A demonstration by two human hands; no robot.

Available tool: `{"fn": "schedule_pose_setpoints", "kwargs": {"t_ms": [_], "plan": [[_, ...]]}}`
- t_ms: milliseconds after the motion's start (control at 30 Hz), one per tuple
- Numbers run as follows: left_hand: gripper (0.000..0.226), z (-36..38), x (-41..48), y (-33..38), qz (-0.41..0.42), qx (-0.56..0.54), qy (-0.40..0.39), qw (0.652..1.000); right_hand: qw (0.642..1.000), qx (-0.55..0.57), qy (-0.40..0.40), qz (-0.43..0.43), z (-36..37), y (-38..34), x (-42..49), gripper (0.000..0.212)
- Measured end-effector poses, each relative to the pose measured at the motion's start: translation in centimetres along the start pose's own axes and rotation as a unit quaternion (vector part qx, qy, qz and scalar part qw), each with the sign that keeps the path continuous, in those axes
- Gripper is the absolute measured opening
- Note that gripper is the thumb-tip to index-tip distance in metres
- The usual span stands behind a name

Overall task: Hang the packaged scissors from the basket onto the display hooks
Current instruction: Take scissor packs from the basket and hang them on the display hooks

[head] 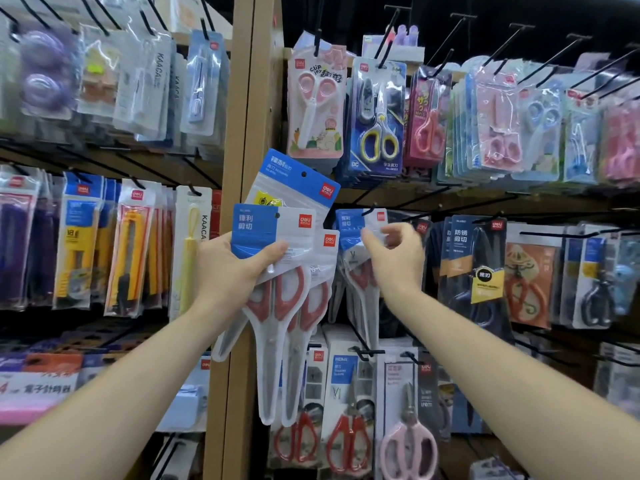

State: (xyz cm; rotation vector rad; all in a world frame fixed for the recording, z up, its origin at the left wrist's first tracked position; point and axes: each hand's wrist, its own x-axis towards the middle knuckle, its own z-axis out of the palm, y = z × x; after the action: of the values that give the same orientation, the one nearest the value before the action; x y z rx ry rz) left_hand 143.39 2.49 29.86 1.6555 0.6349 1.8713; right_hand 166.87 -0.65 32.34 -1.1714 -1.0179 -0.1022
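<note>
Gripping fan of clear-bag packs of red-handled scissors [273, 306] in left hand [225, 271], by brown wooden post [242, 133] | pinching blue top of single pack [349, 226] with right hand [394, 261] at black wire hook [369, 211] | step, likely: hanging this pack | next: push hole fully on, let go, take another.

The hook [369, 211] at centre right is hemmed in. The wooden post [242, 98] and the fan of scissors packs [277, 237] gripped by the left hand [225, 271] close off its left. Black-handled scissors packs [478, 258] hang just beside it on the right, and the upper row of packs [377, 126] overhangs it. The right hand [394, 258], pinching the hanging pack [353, 233] there, reaches in from below. Bare hook ends [540, 60] jut forward at upper right, and a lower hook [363, 351] juts out below centre.
</note>
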Motion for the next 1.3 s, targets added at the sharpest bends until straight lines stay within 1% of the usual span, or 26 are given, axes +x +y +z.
{"fn": "schedule_pose_setpoints", "kwargs": {"t_ms": [33, 67, 100, 133, 167, 200, 300, 367, 433, 533, 667, 833, 900, 933, 1033, 1100, 1300], "plan": [[0.025, 0.0, 0.0, 0.1, -0.005, -0.007, 0.001, 1.0, 0.994, 0.075, -0.081, 0.018, 0.2, -0.6, -1.3, 0.029], [0.024, 0.0, -0.1, 0.2, -0.01, -0.017, 0.001, 1.0, 0.976, 0.134, -0.164, 0.043, 0.5, -1.1, -2.4, 0.034], [0.024, 0.0, -0.1, 0.3, -0.016, -0.027, 0.002, 1.0, 0.958, 0.167, -0.226, 0.058, 0.7, -1.5, -3.3, 0.042], [0.023, 0.0, -0.2, 0.4, -0.023, -0.039, 0.002, 0.999, 0.944, 0.181, -0.267, 0.065, 0.9, -2.0, -4.1, 0.051], [0.023, 0.2, -0.4, 0.7, -0.031, -0.053, 0.002, 0.998, 0.935, 0.193, -0.29, 0.069, 1.2, -2.4, -4.6, 0.056], [0.022, 0.3, -0.6, 0.9, -0.039, -0.07, 0.002, 0.997, 0.93, 0.199, -0.299, 0.073, 1.5, -2.7, -5.0, 0.057], [0.022, 1.0, -1.3, 1.7, -0.06, -0.109, 0.015, 0.992, 0.932, 0.198, -0.294, 0.075, 2.5, -3.1, -5.7, 0.056], [0.024, 1.3, -1.4, 2.1, -0.055, -0.096, 0.02, 0.994, 0.928, 0.22, -0.289, 0.08, 2.5, -3.3, -5.8, 0.052], [0.028, 1.3, -1.2, 2.4, -0.047, -0.07, 0.016, 0.996, 0.918, 0.253, -0.294, 0.085, 2.2, -3.1, -5.8, 0.043], [0.033, 1.4, -1.0, 2.8, -0.059, -0.078, -0.004, 0.995, 0.907, 0.289, -0.286, 0.106, 1.5, -2.7, -5.8, 0.034], [0.027, 1.7, -1.2, 2.8, -0.061, -0.087, -0.039, 0.994, 0.9, 0.319, -0.257, 0.146, 0.7, -2.2, -5.7, 0.03], [0.026, 2.1, -1.8, 2.2, -0.067, -0.113, -0.056, 0.99, 0.907, 0.313, -0.243, 0.141, 0.1, -0.9, -5.5, 0.022], [0.024, 2.3, -1.9, 1.9, -0.066, -0.121, -0.047, 0.989, 0.913, 0.307, -0.227, 0.146, -0.5, -0.4, -5.4, 0.014], [0.024, 2.3, -1.8, 1.7, -0.071, -0.126, -0.04, 0.989, 0.916, 0.304, -0.214, 0.152, -0.9, -0.1, -5.3, 0.013], [0.025, 2.1, -1.5, 1.3, -0.093, -0.13, -0.027, 0.987, 0.923, 0.298, -0.163, 0.179, -2.1, 0.6, -4.9, 0.018], [0.024, 2.1, -1.7, 1.1, -0.094, -0.125, -0.023, 0.987, 0.93, 0.289, -0.135, 0.184, -2.8, 1.1, -4.5, 0.019], [0.022, 3.3, -3.2, 1.1, -0.112, -0.111, -0.028, 0.987, 0.939, 0.275, -0.117, 0.169, -4.9, 2.1, -4.6, 0.019]]}}
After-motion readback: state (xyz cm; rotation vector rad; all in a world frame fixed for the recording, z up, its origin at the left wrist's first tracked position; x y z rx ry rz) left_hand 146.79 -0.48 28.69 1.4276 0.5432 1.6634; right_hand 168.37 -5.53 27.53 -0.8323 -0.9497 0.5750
